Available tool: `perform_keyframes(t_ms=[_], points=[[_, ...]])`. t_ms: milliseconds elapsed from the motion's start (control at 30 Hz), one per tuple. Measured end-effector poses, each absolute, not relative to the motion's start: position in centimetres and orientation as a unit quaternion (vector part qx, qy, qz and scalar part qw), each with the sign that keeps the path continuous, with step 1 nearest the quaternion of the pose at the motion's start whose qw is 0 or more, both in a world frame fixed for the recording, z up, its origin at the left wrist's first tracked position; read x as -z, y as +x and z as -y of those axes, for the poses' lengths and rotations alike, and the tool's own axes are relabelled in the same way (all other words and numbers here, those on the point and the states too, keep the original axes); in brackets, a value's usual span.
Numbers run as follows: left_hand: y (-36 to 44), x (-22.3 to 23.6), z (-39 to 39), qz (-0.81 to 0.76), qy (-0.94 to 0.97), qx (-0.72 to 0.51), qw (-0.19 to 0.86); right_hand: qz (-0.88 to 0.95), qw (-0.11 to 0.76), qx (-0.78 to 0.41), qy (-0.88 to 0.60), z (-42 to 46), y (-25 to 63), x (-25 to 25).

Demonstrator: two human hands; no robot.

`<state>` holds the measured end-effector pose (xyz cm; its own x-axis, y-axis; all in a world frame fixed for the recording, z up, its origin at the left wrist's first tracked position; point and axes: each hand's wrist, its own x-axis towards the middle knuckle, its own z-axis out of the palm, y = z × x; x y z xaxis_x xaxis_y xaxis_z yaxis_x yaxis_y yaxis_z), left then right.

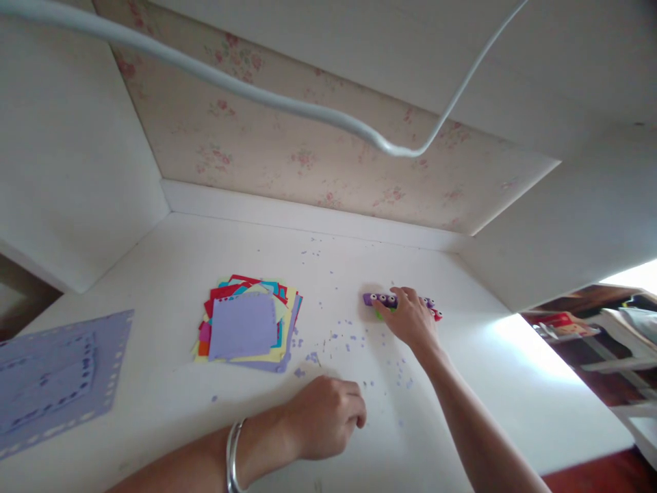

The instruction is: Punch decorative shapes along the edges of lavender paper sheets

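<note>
A: Hands?
B: Two. Left hand (328, 418) curled closed. Right hand (410, 318) over one purple bar with white-ringed knobs (382, 298), white surface (246, 250), right of centre; right grip: can't tell.
A: Else?
B: One multicoloured paper stack (243, 325).

Bracelet: silver-coloured bangle (230, 455) at 7 o'clock, circling the left wrist; narrow, smooth and rounded, with a polished shine and pale highlights along its curve.
Left forearm: bare (177, 462) at about 7 o'clock, slender, running out of view at the lower edge.
Left hand: bare (328, 414) at 6 o'clock, knuckles rounded, fingernails too unclear to describe.
Right forearm: bare (462, 404) between 4 and 5 o'clock, slim, narrowing towards an unadorned wrist.
Right hand: bare (413, 318) at 4 o'clock, with slim fingers.
</note>
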<state>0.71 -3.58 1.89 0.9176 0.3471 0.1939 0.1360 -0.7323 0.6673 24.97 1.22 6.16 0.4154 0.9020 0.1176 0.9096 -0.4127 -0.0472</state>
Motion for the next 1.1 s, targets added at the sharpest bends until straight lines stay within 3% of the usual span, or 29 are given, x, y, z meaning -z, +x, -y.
perform_keyframes(t_ms=[567,1100], points=[[0.7,-1.5,3.5,-0.13,0.921,-0.143,0.337,0.556,-0.083,0.007,-0.827,-2.9,24.1,-7.2],[0.7,-1.4,3.6,-0.128,0.932,-0.136,0.311,0.562,-0.102,-0.04,-0.82,-4.5,24.4,-6.8]])
